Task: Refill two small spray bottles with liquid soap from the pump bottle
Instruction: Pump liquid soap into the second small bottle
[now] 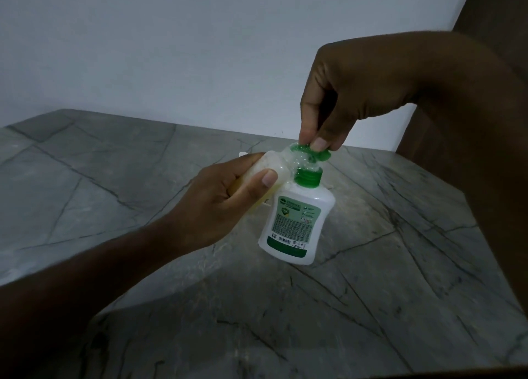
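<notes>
The right hand (337, 98) comes down from above with its fingers curled, its fingertips (318, 144) pinching and pressing the green pump head (307, 153) of the pump bottle (295, 221). Directly below that hand, the bottle stands on the desk (400, 264), white with a green collar and a green-and-white label facing the camera; it looks slightly tilted in this wide view. The spout end of the pump head points toward the left hand and is blurred by something clear and wet-looking, so whether soap is flowing cannot be told.

The left hand (225, 204) reaches in from the lower left, fingers and thumb wrapped around a small spray bottle (271, 167), a pale, translucent body with a yellowish tint lower down. It is held tilted, its open top end brought right up against the pump spout, just beside the green collar. Most of its body is hidden inside the grip.

Beyond both hands the grey, veined stone desk runs back to a plain white wall (200, 50), with a dark brown panel (491, 7) beyond the right hand.
</notes>
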